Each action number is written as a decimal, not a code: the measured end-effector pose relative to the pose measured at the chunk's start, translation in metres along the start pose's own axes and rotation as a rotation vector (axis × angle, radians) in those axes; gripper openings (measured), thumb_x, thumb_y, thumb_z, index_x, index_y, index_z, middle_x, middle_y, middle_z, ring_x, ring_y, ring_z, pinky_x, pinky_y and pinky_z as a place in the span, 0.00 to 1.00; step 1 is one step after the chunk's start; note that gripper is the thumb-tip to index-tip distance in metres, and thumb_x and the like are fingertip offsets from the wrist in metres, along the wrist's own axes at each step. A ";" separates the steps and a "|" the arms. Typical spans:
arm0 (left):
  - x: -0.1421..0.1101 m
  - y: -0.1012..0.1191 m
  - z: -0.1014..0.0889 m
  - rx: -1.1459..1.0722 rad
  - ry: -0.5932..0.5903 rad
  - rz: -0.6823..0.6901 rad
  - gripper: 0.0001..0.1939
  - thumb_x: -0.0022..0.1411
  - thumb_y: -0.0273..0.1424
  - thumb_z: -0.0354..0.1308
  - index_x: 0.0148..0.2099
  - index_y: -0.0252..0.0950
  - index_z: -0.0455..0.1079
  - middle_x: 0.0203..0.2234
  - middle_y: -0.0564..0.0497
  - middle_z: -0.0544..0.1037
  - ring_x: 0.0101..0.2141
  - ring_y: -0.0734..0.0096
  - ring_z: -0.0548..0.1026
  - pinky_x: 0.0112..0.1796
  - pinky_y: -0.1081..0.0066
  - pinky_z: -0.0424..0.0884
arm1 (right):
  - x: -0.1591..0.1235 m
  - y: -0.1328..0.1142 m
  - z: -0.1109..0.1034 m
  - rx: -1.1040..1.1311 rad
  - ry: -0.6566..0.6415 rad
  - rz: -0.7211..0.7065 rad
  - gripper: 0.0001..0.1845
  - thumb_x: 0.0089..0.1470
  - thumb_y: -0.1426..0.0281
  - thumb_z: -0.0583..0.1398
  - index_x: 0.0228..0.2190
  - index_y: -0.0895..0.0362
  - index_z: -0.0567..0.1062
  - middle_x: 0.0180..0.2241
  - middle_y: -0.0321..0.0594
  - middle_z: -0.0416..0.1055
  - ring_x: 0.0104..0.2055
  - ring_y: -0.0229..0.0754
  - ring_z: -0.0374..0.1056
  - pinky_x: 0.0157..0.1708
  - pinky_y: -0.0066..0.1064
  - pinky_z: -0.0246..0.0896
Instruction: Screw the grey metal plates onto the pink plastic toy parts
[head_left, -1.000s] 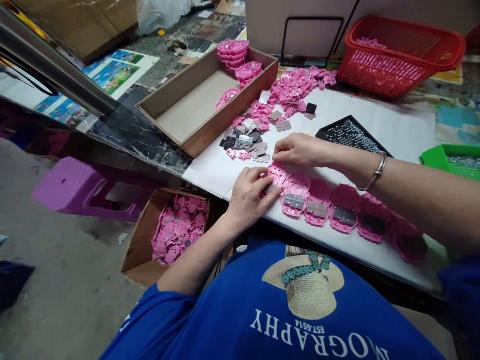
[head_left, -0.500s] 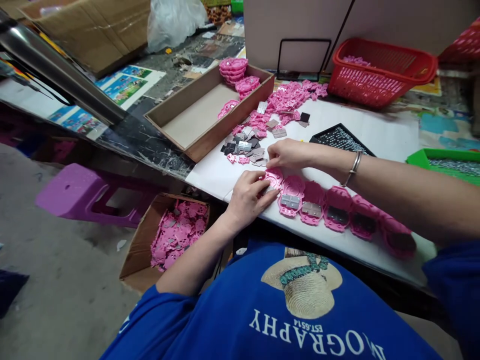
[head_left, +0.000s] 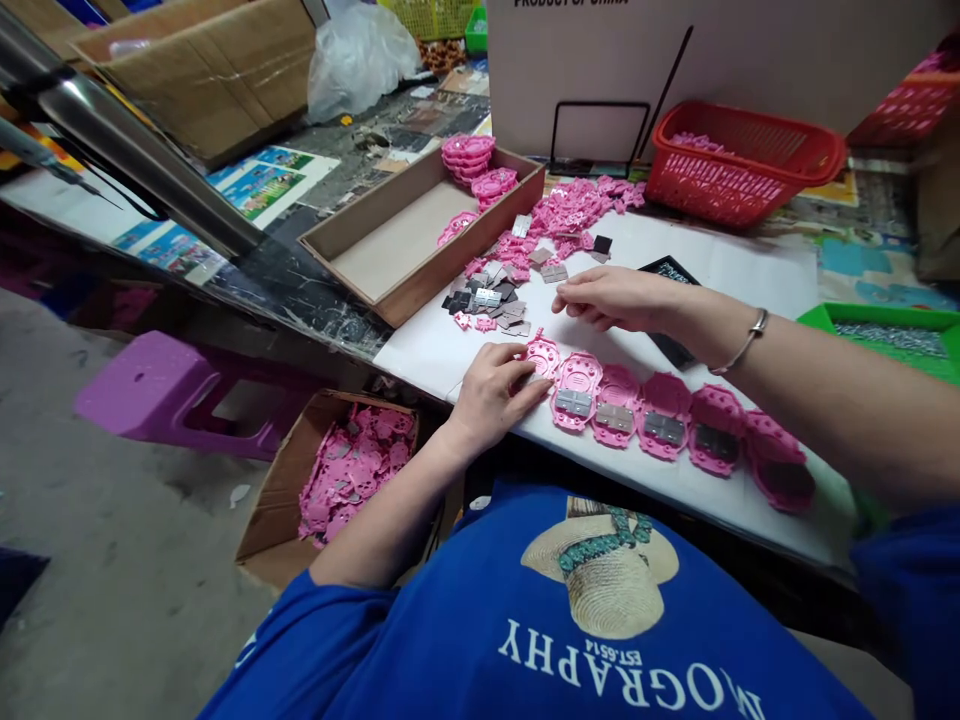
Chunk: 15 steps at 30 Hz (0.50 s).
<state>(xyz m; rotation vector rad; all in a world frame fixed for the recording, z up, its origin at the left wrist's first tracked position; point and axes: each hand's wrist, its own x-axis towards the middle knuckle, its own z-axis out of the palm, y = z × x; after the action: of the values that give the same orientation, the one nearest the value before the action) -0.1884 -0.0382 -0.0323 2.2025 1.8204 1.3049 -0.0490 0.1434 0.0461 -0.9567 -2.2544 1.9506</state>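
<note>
My left hand (head_left: 489, 398) rests at the table's front edge, its fingers closed on a pink plastic case (head_left: 541, 355) that lies on the white surface. Above the table and to the right of that case is my right hand (head_left: 611, 298), fingers drawn together; whether anything small is between them cannot be seen. A row of similar pink cases (head_left: 581, 372) runs rightward along the edge, several carrying grey or dark rectangular plates (head_left: 664, 428). Partly behind my right hand and forearm lies a black tray (head_left: 670, 268) of small metal parts.
Loose grey plates (head_left: 514, 308) and a heap of pink parts (head_left: 574, 215) lie beyond my hands. A wooden tray (head_left: 405, 285) holds stacked pink pieces. Around stand a red basket (head_left: 735, 170), a green tray (head_left: 825, 318), a cardboard box (head_left: 262, 520) of pink parts and a purple stool (head_left: 142, 385).
My right hand has lifted away from the pink case at my left hand and moved right, toward the black tray. My left hand stays on the case. The view has shifted slightly.
</note>
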 end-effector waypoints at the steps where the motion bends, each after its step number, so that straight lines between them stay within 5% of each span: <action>1: 0.000 0.000 -0.001 -0.002 -0.007 -0.002 0.10 0.63 0.37 0.63 0.39 0.34 0.77 0.41 0.43 0.79 0.42 0.64 0.75 0.44 0.62 0.73 | -0.004 0.000 -0.002 0.063 -0.016 0.030 0.13 0.57 0.61 0.62 0.26 0.56 0.73 0.19 0.34 0.54 0.20 0.32 0.42 0.18 0.29 0.34; 9: 0.005 0.015 -0.008 0.087 0.002 0.060 0.11 0.65 0.38 0.60 0.43 0.34 0.76 0.44 0.42 0.79 0.44 0.62 0.74 0.45 0.61 0.73 | -0.022 0.010 -0.005 0.132 -0.025 0.099 0.06 0.54 0.68 0.65 0.33 0.57 0.78 0.24 0.37 0.62 0.20 0.30 0.45 0.18 0.28 0.35; 15: 0.002 0.034 -0.002 0.170 -0.193 0.271 0.24 0.61 0.49 0.61 0.50 0.36 0.74 0.50 0.42 0.78 0.49 0.52 0.72 0.49 0.55 0.69 | -0.026 0.015 -0.001 0.177 0.000 0.076 0.09 0.59 0.66 0.61 0.32 0.58 0.79 0.22 0.35 0.58 0.19 0.30 0.43 0.18 0.28 0.35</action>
<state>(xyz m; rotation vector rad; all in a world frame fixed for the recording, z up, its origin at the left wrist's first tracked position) -0.1618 -0.0488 -0.0131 2.6358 1.6664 0.9529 -0.0215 0.1330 0.0428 -1.0343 -2.0314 2.1373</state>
